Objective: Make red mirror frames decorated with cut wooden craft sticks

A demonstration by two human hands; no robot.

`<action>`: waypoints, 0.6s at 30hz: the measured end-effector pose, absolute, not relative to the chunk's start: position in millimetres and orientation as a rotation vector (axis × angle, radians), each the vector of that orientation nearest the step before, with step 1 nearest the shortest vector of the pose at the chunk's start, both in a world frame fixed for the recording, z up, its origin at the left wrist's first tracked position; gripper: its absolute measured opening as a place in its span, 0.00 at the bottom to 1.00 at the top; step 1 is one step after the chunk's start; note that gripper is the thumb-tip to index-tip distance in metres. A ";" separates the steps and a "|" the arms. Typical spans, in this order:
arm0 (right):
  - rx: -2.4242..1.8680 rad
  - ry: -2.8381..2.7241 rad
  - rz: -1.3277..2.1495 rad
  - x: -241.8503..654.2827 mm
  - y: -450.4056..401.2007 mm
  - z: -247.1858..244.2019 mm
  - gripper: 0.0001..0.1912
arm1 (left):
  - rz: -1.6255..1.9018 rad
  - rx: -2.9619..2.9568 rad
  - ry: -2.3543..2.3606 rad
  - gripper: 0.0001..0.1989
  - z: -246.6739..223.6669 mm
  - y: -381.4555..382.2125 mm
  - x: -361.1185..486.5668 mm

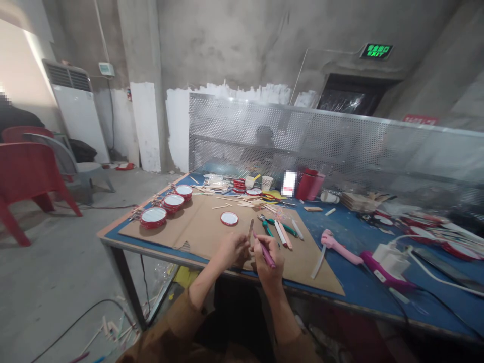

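My left hand [233, 248] is closed around the lower end of a thin, flat wooden stick [251, 226] that points up and away from me. My right hand [269, 259] grips a purple pen-shaped tool [266, 250], its tip close to the stick; whether they touch I cannot tell. Both hands are above the near edge of a brown cardboard sheet [204, 237]. Just beyond them lies a small red-rimmed drum [229, 218] with a white top. Green-handled pliers [267, 228] and a few pale sticks or pens [280, 233] lie to the right of my hands.
Several red-and-white drums [153, 217] line the cardboard's left side. Loose wooden sticks [247, 203], paper cups [266, 182] and a lit phone [289, 183] are at the back. A pink glue gun [338, 247], a purple power strip [385, 272] and cables occupy the right.
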State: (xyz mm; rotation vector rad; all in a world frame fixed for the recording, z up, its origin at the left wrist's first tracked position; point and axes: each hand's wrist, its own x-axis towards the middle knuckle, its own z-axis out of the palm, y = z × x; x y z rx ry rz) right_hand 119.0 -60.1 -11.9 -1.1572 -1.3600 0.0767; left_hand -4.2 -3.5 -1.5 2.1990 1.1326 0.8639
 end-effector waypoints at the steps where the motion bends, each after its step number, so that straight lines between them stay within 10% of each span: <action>1: -1.157 -1.360 0.060 119.2 -60.1 -11.4 0.09 | 0.867 2.198 1.131 0.08 -1.7 -3.4 -4.1; 18: -1.129 -1.380 0.093 121.1 -58.4 -13.9 0.08 | 0.864 2.196 1.111 0.08 -2.5 -3.2 -3.8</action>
